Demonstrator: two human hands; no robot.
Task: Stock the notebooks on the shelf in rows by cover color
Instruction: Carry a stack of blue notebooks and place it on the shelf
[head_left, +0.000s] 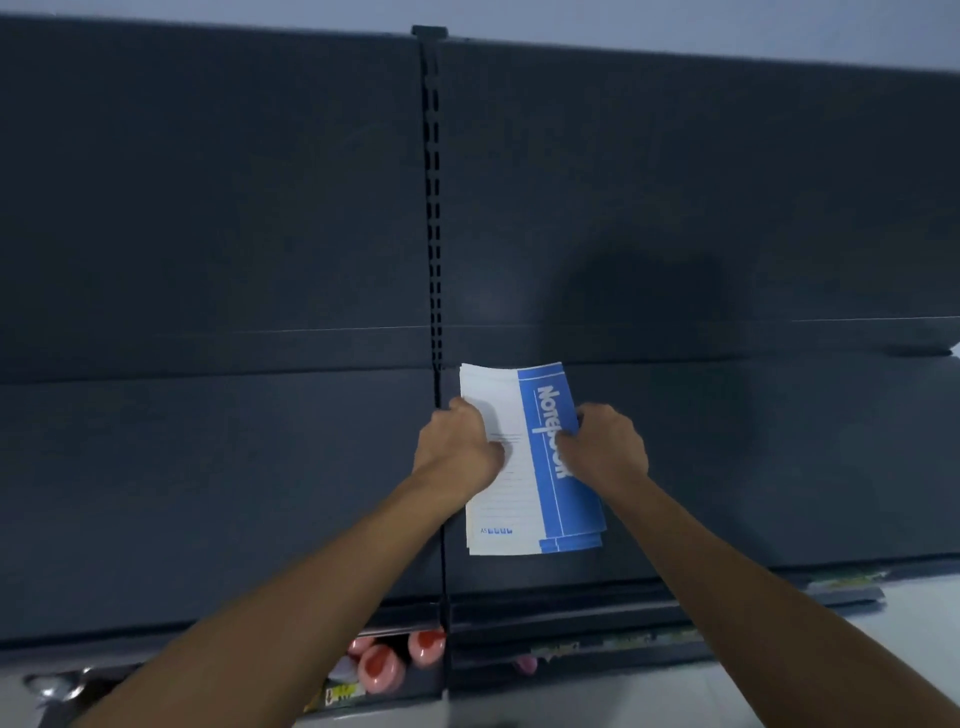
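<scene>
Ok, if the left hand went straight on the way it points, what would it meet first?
The left hand grips the notebooks; past them the shelf looks free up to the dark back panel, though depth is unclear.

2 forearms show, bare from the near edge up to the wrists; left hand (457, 441) and right hand (605, 444) likewise bare.

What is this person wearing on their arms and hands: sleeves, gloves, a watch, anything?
Nothing visible. The left hand and right hand wear no gloves or rings, and both forearms are bare to the frame edge, with no sleeve, watch or wristband in view.
</scene>
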